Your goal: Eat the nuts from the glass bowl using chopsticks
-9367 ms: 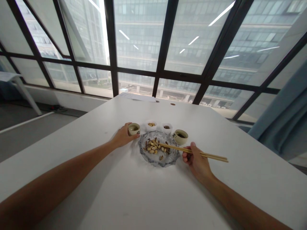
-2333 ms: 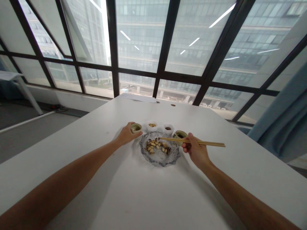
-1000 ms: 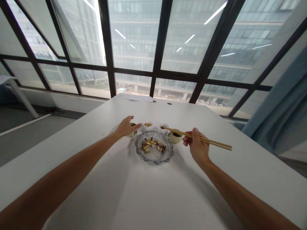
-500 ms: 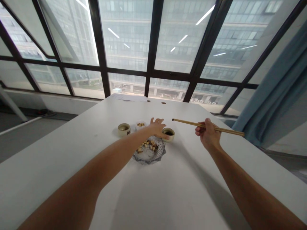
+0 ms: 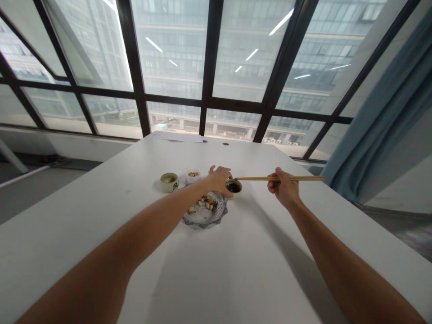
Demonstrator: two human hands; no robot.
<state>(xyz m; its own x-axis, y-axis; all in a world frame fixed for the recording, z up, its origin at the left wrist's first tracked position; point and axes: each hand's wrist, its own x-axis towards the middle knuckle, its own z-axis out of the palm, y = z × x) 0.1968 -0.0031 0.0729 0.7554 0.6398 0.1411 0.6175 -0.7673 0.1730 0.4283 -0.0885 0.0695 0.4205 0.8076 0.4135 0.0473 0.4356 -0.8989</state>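
My left hand (image 5: 218, 180) grips the left side of a small cream cup (image 5: 235, 195), thumb near and fingers at the far side. Dark pieces lie inside that cup. A pair of wooden chopsticks (image 5: 259, 178) is pinched in my right hand (image 5: 283, 186), pointing left, their tips at the cup's far rim. Something small and dark shows at the tips, too small to name. Partly under my left forearm stands a clear glass dish (image 5: 221, 215) with pale nut-like pieces (image 5: 205, 203) and some dark bits.
Left of my forearm stands another cream cup (image 5: 168, 183) with a dark character. Beside it is a small white bowl (image 5: 193, 175) holding pale pieces. Paper sheets (image 5: 177, 136) lie at the far end of the white table (image 5: 189, 270), before the windows. A blue curtain (image 5: 378, 117) hangs right.
My right hand has brought the chopsticks left and levelled them, so their tips are now at the cup's rim. My left hand has closed around the cup. The view has shifted slightly right.
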